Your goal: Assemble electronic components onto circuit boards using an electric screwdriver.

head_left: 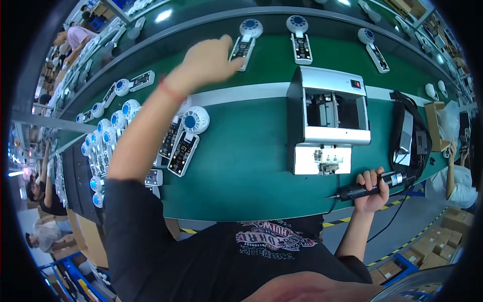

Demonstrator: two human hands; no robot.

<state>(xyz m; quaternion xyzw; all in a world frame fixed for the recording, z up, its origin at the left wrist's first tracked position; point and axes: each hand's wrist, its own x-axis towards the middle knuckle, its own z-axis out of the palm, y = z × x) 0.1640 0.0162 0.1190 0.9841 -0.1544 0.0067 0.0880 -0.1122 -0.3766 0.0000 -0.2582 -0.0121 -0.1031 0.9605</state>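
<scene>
My left hand (211, 59) is stretched out to the far green belt, thumb and forefinger apart, beside a white handheld device (243, 50) with a round blue-dotted head and a bare circuit board. The thumb overlaps the device's near end; whether it presses on it I cannot tell. In my right hand (372, 194) is a black electric screwdriver (358, 192), fingers wrapped round its body, its bit pointing left over the bench's front edge. Left of the screwdriver tip and farther back stands a silver-and-black screw feeder (336, 135). Similar open devices (184, 153) lie under my left forearm.
More devices rest on the far belt, including one (301, 46) behind the feeder and another (374, 50) farther right. Many white devices (106, 132) crowd the left side. A black bag (408, 132) and an open carton (435, 126) stand right. A cable hangs near my right arm.
</scene>
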